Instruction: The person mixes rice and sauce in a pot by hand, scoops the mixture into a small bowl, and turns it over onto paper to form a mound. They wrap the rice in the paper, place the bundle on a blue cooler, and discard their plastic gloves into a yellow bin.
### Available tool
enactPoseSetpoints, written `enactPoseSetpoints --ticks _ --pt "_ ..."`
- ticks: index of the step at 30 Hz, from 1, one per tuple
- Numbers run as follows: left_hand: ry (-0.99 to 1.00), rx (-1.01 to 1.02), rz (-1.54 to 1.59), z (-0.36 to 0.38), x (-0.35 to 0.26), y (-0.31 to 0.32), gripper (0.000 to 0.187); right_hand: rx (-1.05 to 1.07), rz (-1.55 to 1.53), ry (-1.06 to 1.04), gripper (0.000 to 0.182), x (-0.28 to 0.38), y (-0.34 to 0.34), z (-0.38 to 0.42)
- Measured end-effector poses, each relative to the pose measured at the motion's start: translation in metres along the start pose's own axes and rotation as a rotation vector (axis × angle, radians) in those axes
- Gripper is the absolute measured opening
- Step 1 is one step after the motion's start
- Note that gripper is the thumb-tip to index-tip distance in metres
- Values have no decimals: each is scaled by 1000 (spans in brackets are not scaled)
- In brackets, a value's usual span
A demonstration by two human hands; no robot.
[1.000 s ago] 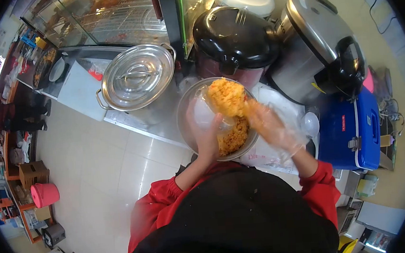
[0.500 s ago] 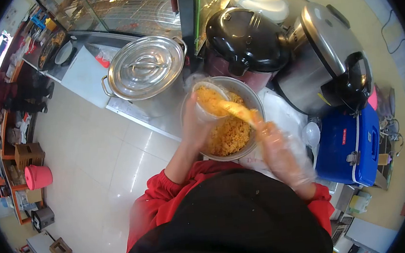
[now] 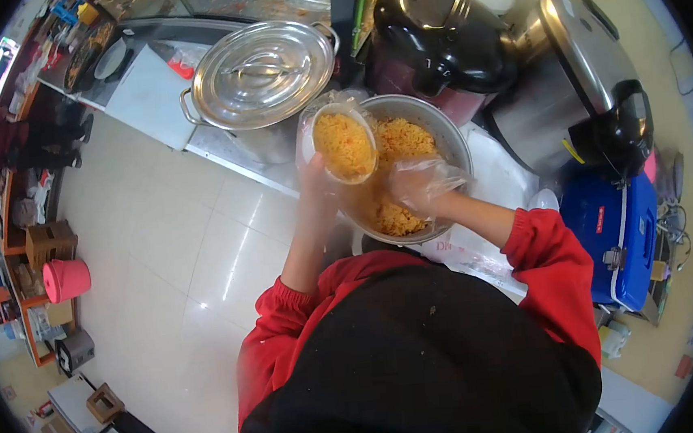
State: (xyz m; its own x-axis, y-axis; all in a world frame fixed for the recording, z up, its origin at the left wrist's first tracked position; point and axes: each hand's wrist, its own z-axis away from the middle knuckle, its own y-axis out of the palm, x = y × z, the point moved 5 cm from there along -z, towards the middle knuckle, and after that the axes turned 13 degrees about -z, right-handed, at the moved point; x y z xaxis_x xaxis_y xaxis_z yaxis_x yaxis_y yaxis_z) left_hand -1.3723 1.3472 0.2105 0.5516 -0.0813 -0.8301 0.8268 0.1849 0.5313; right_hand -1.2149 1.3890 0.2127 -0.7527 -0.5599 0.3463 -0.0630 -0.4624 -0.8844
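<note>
Left hand (image 3: 317,180): you are gripping the white container (image 3: 308,142) from its near, left side, fingers wrapping around its lower wall. Its mouth is facing up towards your eyes and showing yellow-orange rice (image 3: 345,145). In your view the mouth's longer axis is running away from your body, its far end leaning a little to the left.

Right hand (image 3: 416,185): you are wearing a loose clear glove and reaching down inside the open pot (image 3: 461,146). The fingers are hiding among glove and rice, so whether they are closing on any grains cannot be told.

Key relation: the container is lying to the left of your right hand and slightly farther from your body, just beside it, with only a narrow gap showing between. Your left hand is the nearer one, already touching the container; your right is the nearer to the loose rice (image 3: 404,137), which is showing both beyond the glove and on the body side of it. The container is overlapping the pot's left rim in this view; whether it is touching that rim, you cannot tell.

Around: a lidded steel pot (image 3: 262,75) is standing beyond the container to the left on the worktop (image 3: 232,158); a black-lidded cooker (image 3: 443,42) is standing beyond the open pot, slightly to the right.
</note>
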Motion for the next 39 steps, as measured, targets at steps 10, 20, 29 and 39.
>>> enactPoseSetpoints --ticks 10,20,29,39 --pt "78 18 73 -1 -8 7 71 -71 -365 -283 29 -20 -9 22" --pt "94 6 -83 -1 -5 23 64 -253 -750 -16 31 -45 -100 106" --pt "62 -31 53 2 36 73 55 -610 -426 161 55 12 -57 87" --pt "-149 -74 50 -3 33 71 58 -277 -188 260 67 63 -50 102"
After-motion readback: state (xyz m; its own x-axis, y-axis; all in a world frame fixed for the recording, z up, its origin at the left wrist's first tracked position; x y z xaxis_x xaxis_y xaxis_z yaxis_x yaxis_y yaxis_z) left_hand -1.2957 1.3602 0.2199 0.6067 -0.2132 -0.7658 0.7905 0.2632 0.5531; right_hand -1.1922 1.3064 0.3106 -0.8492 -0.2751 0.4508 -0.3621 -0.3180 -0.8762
